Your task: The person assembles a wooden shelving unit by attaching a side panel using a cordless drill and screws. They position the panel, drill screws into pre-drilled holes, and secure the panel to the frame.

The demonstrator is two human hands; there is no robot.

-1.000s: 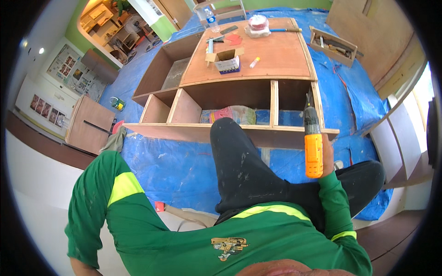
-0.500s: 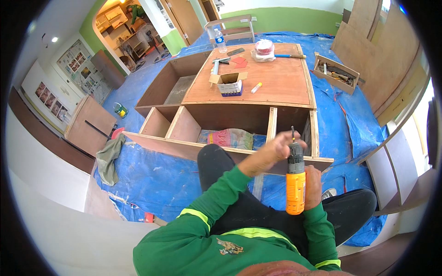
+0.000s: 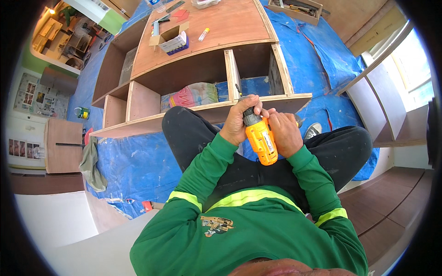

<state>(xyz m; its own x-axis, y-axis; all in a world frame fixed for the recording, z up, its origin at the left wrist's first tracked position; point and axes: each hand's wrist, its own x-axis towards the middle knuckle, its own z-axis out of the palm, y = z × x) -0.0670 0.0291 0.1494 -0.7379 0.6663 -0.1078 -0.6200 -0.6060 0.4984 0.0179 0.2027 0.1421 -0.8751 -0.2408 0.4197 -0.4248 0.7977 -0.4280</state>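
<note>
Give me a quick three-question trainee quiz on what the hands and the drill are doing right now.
1. True or false: both hands are on the yellow-orange cordless drill.
2. Which hand wraps the grey chuck end of the drill?
A. left hand
B. right hand
C. neither
3. Fill in: the small open cardboard box sits on the ____ of the brown plywood cabinet.

Key
1. True; one hand on each side of it.
2. A; the left hand closes around the chuck, the right hand is against the body.
3. Top panel; the cabinet lies on the blue plastic tarp.
</note>
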